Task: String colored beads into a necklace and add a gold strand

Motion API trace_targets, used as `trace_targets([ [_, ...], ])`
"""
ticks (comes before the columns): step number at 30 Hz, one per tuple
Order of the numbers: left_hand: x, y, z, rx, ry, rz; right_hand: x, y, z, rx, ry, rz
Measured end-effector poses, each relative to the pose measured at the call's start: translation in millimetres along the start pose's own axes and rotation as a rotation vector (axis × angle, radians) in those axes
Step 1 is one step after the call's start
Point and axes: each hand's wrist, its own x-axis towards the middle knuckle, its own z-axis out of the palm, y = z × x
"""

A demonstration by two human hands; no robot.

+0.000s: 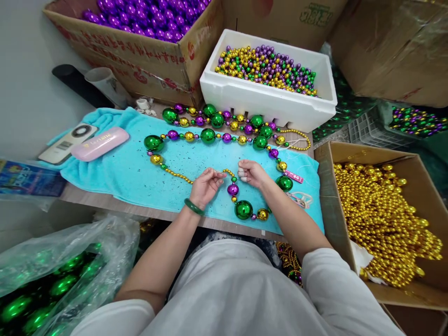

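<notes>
A bead necklace (207, 136) of large green, purple and gold balls lies in a loop on a turquoise towel (115, 186). My left hand (206, 185), with a green bangle at its wrist, pinches the bead string where small gold beads meet its fingertips. To the right, my right hand (252, 173) has its fingers curled together, with pale wrapping on some fingertips; whatever they hold is too fine to make out. Between the hands hangs the necklace's end, with a purple ball (233, 189) and a green ball (243, 210). My right forearm covers part of the loop.
Another ball strand (217, 121) lies behind the loop. A white foam box (266, 100) of mixed beads and a carton (140, 70) of purple balls stand at the back. At right is a carton (331, 186) of gold bead strings. A pink case (100, 143) lies left.
</notes>
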Motion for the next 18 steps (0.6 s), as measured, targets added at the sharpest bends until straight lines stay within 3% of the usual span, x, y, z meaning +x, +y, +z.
trace_targets([
  [8,-7.1,-3.7,-0.8,-0.077,-0.106,-0.025,-10.3,6.5,8.8,-0.047,-0.069,-0.021],
  [18,-11.4,-12.0,5.9,0.055,-0.193,-0.025,-12.2,18.2,12.0,-0.141,-0.058,-0.013],
])
